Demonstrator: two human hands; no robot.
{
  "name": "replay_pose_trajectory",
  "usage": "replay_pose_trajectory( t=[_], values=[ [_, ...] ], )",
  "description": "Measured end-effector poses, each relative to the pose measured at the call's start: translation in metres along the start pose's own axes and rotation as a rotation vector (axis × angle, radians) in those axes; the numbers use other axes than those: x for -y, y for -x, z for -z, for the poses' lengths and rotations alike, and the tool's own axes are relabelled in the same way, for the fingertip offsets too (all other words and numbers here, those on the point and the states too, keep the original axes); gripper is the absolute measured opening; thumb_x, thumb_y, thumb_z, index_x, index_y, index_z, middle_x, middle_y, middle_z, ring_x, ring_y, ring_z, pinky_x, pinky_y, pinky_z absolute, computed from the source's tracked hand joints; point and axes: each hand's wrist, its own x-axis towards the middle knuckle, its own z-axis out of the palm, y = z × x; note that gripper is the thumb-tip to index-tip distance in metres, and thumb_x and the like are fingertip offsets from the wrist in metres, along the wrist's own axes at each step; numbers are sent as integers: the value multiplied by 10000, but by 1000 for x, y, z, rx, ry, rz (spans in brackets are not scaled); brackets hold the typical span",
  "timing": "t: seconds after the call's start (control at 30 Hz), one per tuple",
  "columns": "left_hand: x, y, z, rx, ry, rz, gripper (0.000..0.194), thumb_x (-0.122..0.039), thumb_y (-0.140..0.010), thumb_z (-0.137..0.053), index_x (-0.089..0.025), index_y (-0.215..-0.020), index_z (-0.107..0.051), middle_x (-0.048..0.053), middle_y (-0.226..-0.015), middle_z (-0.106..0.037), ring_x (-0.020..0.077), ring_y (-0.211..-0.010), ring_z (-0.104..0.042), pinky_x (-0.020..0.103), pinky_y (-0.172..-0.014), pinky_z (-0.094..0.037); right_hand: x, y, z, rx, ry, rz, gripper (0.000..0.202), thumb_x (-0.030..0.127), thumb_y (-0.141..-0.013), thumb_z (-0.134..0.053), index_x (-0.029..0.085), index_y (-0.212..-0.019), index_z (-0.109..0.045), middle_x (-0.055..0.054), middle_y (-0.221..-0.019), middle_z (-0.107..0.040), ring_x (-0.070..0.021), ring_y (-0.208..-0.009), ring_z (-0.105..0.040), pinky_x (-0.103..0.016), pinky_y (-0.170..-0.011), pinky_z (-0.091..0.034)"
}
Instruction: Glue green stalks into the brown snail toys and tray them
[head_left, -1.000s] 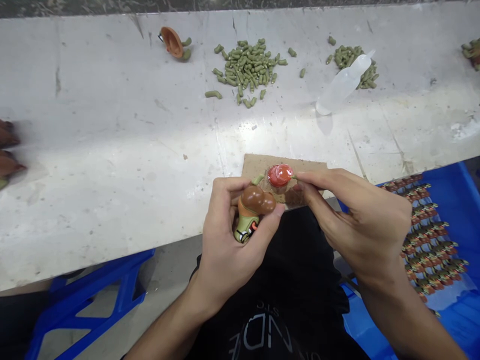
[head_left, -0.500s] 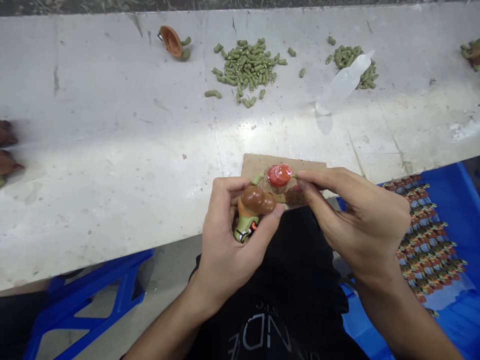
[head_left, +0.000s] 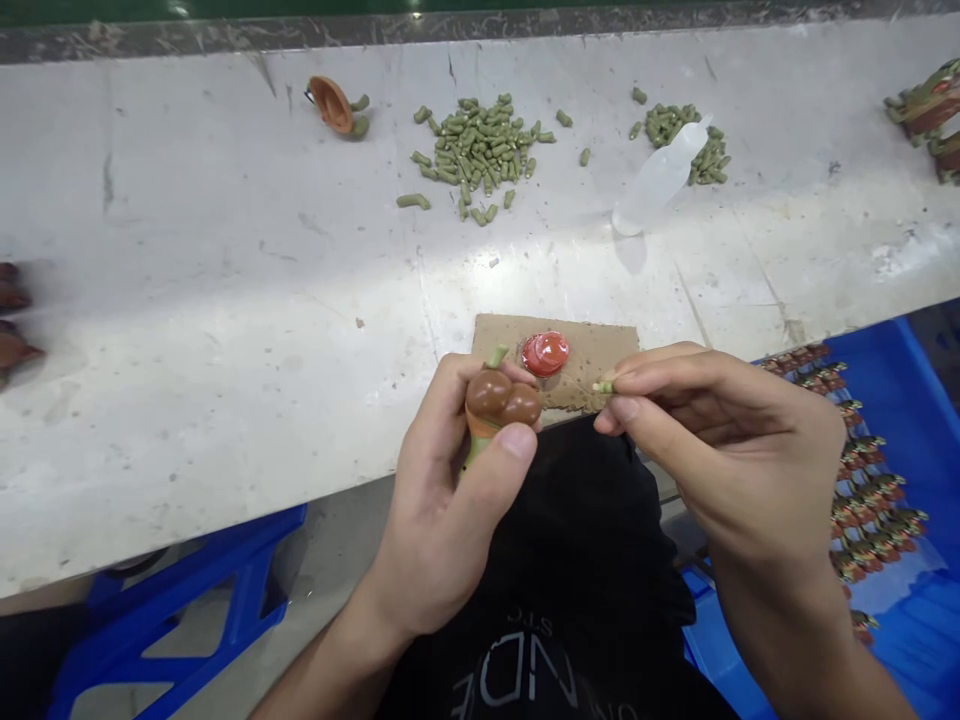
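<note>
My left hand point(head_left: 457, 490) is wrapped round a small toy figure point(head_left: 491, 405) with two glossy brown lobes, an orange band and a green part below. One green stub stands up from its top. Between the thumb and fingertips of my right hand point(head_left: 720, 440) is a small green peg point(head_left: 604, 386), its pale end pointing left toward the figure but apart from it. Behind the figure, a red shiny cap or dish point(head_left: 545, 354) of glossy liquid sits on a piece of brown cardboard point(head_left: 600, 345) at the table edge.
A large heap of green pegs point(head_left: 484, 145) lies at the table's back, a smaller heap point(head_left: 709, 160) behind a translucent squeeze bottle point(head_left: 656, 185). An orange-brown part point(head_left: 330, 105) lies back left. A blue crate point(head_left: 926, 430) with rows of figures stands right; a blue stool point(head_left: 187, 610) is lower left.
My right hand has drawn the green peg away from the red dish, to the right and nearer me. The left hand has turned the figure, hiding its face. The view has tilted up slightly.
</note>
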Motion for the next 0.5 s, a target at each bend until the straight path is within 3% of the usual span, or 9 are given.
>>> replay_pose_trajectory(
  t=[0.13, 0.27, 0.5],
  values=[
    [-3, -3, -5, 8, -21, 14, 13, -295, -1130, -772, -284, -1124, -771, 26, -991, -721, 197, -826, -668, 345, -753, -641, -3, 1, 3, -3, -12, 15, 185, 115, -983, -948, 297, -1009, -929, -13, -989, -899, -207, -764, -875, -327, -732, -802],
    [-5, -7, -6, 77, 90, 74, 91, -358, -1091, -878, -289, -1132, -836, 41, -1015, -789, 185, -797, -696, 307, -677, -639, -3, 2, 7, 9, -27, 2, 257, 79, -960, -962, 315, -1060, -943, -3, -1006, -909, -210, -781, -889, -318, -743, -804],
    [0, -10, 8, 209, 157, 107, 172, -350, -1108, -885, -328, -1276, -913, 79, -1133, -859, 219, -973, -818, 321, -841, -742, -2, 0, 12, 126, -120, -72, 293, 34, -968, -937, 318, -1038, -959, 15, -1024, -935, -211, -926, -929, -304, -890, -808]
  ],
)
